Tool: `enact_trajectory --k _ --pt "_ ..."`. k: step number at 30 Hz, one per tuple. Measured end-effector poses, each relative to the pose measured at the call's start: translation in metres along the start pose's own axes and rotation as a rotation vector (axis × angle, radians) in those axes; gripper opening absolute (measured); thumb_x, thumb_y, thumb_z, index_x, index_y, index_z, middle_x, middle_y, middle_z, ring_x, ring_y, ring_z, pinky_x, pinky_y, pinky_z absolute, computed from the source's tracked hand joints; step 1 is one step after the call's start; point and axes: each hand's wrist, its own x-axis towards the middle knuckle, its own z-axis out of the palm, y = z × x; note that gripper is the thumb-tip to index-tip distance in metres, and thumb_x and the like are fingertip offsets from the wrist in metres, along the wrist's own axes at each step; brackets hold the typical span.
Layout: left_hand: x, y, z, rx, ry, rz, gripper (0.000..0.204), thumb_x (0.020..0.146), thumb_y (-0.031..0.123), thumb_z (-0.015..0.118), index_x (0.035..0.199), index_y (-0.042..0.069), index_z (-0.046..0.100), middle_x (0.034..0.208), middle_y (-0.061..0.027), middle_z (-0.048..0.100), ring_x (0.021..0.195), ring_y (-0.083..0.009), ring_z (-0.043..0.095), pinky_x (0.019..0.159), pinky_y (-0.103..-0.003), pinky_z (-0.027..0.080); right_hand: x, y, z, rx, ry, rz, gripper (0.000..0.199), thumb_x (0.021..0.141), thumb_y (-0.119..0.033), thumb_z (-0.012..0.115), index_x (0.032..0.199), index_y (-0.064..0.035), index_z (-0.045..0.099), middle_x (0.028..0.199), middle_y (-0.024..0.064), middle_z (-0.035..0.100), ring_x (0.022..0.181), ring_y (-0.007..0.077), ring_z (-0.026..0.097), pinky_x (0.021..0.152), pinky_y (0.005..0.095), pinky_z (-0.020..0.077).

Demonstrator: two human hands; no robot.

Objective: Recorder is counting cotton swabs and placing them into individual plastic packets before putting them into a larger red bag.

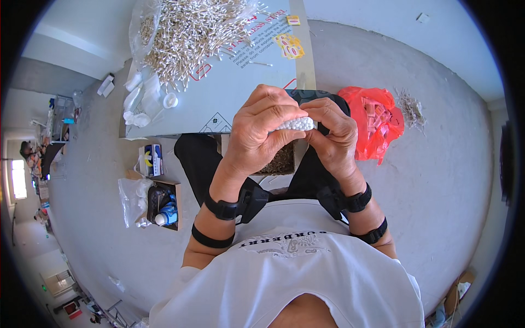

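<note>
- Starting over on the far left: a small open cardboard box (164, 203) sits on the grey floor (437, 164), with a blue-capped bottle and some dark stuff inside, and clear plastic bags (131, 199) crumpled right beside it.
- Up top there's a low table (246, 93) covered with a flattened printed carton sheet, and a huge pile of cotton swabs (191, 33) spilling out of a clear bag onto it. A little white cap (170, 100) lies near the pile's edge.
- Left hand (257, 128) is curled around a tight bundle of cotton swabs (295, 124), fingers wrapped over the top, thumb underneath, so it's clamped on the bundle.
- The bundle is held up in front of the chest, between both hands, white tips facing the camera.
- Right hand (333, 134) pinches the bundle's other end, fingers bent in against it.
- Both wrists wear black straps.
- Off to the right, a red plastic bag (377, 123) lies on the floor, with a small scatter of sticks (411, 109) just beyond it.
</note>
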Motion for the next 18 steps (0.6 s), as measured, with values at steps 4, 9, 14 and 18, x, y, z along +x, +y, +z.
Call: enact_trajectory --k 4,9,14,18 --pt "-0.0026 0.0000 -0.0003 -0.009 0.019 0.008 0.032 0.064 0.011 0.085 0.092 0.004 0.069 0.087 -0.0064 0.066 0.089 -0.0238 0.060 0.077 -0.034 0.052 -0.0014 -0.0014 0.0045 0.081 0.005 0.043 0.030 0.071 -0.004 0.080 0.098 0.0011 0.068 0.097 0.0090 0.068 0.088 0.0203 0.062 0.081 0.0302 0.0489" --pt "-0.0020 0.0014 -0.0050 -0.005 0.052 -0.092 0.032 0.066 0.012 0.085 0.093 0.003 0.069 0.087 -0.0071 0.068 0.088 -0.0247 0.060 0.076 -0.034 0.051 -0.0023 -0.0011 0.0009 0.140 0.028 0.094 0.029 0.073 -0.002 0.079 0.100 0.0010 0.068 0.097 0.0087 0.068 0.091 0.0194 0.062 0.082 0.0299 0.0484" --pt "-0.0037 -0.0021 -0.0072 0.038 0.024 -0.013 0.031 0.068 0.011 0.083 0.094 0.003 0.069 0.088 -0.0071 0.068 0.088 -0.0258 0.060 0.076 -0.035 0.051 0.0014 -0.0077 0.0002 0.128 -0.005 0.085 0.029 0.075 0.001 0.077 0.103 0.0013 0.068 0.099 0.0092 0.068 0.094 0.0188 0.062 0.085 0.0297 0.0483" --pt "-0.0029 -0.0038 -0.0048 0.042 0.002 0.017 0.031 0.068 0.010 0.082 0.095 0.003 0.068 0.087 -0.0065 0.067 0.087 -0.0266 0.059 0.074 -0.035 0.051 0.0009 -0.0076 0.0004 0.123 -0.003 0.092 0.029 0.075 0.004 0.075 0.103 0.0013 0.068 0.102 0.0099 0.067 0.095 0.0183 0.062 0.087 0.0294 0.0482"
